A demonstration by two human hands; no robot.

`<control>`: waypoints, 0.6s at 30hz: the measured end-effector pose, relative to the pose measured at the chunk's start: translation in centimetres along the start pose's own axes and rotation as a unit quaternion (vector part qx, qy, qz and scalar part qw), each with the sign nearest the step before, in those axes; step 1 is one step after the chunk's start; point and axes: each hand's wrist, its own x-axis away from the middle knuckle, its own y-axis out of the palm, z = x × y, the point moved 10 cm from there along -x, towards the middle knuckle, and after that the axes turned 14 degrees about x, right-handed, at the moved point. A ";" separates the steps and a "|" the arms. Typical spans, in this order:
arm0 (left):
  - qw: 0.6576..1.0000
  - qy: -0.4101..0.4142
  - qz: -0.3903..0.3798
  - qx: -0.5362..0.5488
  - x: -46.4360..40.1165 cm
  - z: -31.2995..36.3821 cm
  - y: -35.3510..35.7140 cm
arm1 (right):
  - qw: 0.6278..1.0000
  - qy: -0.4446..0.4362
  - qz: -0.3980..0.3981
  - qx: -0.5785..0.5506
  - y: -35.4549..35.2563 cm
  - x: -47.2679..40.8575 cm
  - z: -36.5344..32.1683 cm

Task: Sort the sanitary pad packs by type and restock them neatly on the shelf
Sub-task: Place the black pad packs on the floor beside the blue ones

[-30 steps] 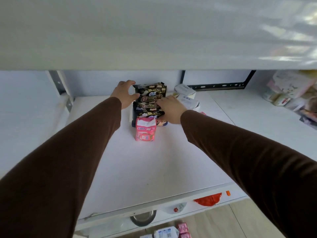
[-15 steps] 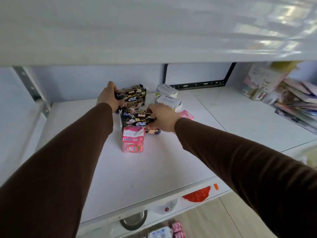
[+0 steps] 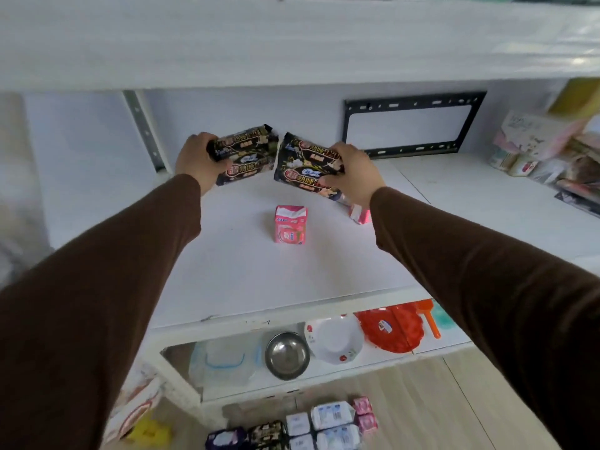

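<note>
My left hand (image 3: 197,160) grips a stack of two black pad packs (image 3: 246,154) lifted above the white shelf (image 3: 246,280). My right hand (image 3: 352,172) grips another stack of black packs (image 3: 305,164), tilted, just right of the first. Below them a small pink pack (image 3: 290,224) stands upright on the shelf. A second pink pack (image 3: 360,214) lies partly hidden behind my right wrist. More packs, black, white and pink, lie on the floor (image 3: 292,427) below.
A black metal frame (image 3: 412,125) is mounted on the back wall. Assorted packs pile up at the right end of the shelf (image 3: 545,154). The lower shelf holds a steel bowl (image 3: 287,355), a white bowl (image 3: 334,342), a red plate (image 3: 389,326) and plastic containers.
Both hands lifted the black packs off the shelf and pulled them apart, left and right. The white packs seen earlier behind my right hand are out of sight. The camera tipped down.
</note>
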 end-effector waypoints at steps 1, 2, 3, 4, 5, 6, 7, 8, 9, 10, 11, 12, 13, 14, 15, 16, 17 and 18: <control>1.000 0.003 0.002 0.001 1.0 0.4 -0.9 | 1.000 0.000 0.004 0.004 -0.7 0.9 -0.2; 1.000 0.006 0.004 0.004 2.3 1.0 -1.9 | 1.000 -0.002 0.011 0.010 -1.5 2.1 -0.5; 1.000 0.010 0.007 0.008 3.8 1.4 -2.8 | 1.000 -0.004 0.016 0.014 -2.2 3.6 -0.9; 1.000 0.015 0.006 0.013 5.3 1.9 -3.7 | 1.000 -0.004 0.020 0.013 -2.9 5.0 -1.1; 1.000 0.018 0.004 0.021 6.9 2.4 -4.6 | 1.000 -0.002 0.024 0.009 -3.6 6.6 -1.4; 0.999 0.022 0.002 0.032 8.6 2.8 -5.4 | 1.000 0.001 0.028 0.004 -4.2 8.2 -1.6; 0.999 0.025 0.001 0.043 10.2 3.2 -6.2 | 1.000 0.003 0.031 -0.001 -4.8 9.8 -1.8; 0.998 0.026 0.001 0.051 11.9 3.5 -7.0 | 0.999 0.005 0.031 -0.004 -5.3 11.5 -2.0; 0.998 0.026 0.002 0.055 13.6 3.8 -7.7 | 1.000 0.006 0.029 -0.006 -5.8 13.1 -2.2; 0.998 0.029 0.003 0.055 15.4 4.1 -8.3 | 1.000 0.008 0.028 -0.008 -6.2 14.8 -2.4; 0.998 0.032 0.001 0.056 17.1 4.6 -8.8 | 1.000 0.009 0.026 -0.008 -6.5 16.4 -2.6; 0.998 0.034 -0.002 0.058 18.9 5.0 -9.2 | 1.000 0.009 0.022 -0.008 -6.6 18.0 -2.8; 0.998 0.033 -0.005 0.059 20.6 5.2 -9.4 | 1.000 0.010 0.016 -0.008 -6.6 19.5 -2.9; 0.998 0.029 -0.010 0.057 22.3 5.5 -9.6 | 1.000 0.012 0.010 -0.010 -6.5 21.0 -2.9; 0.998 0.024 -0.014 0.054 24.1 5.6 -9.7 | 1.000 0.014 0.002 -0.012 -6.3 22.4 -2.9; 0.998 0.015 -0.017 0.054 25.8 5.6 -9.7 | 1.000 0.014 -0.006 -0.013 -6.0 23.9 -2.8; 0.998 0.008 -0.020 0.057 27.5 5.5 -9.6 | 1.000 0.014 -0.013 -0.011 -5.5 25.2 -2.7; 0.998 0.000 -0.024 0.061 29.2 5.4 -9.4 | 1.000 0.015 -0.023 -0.010 -5.0 26.4 -2.5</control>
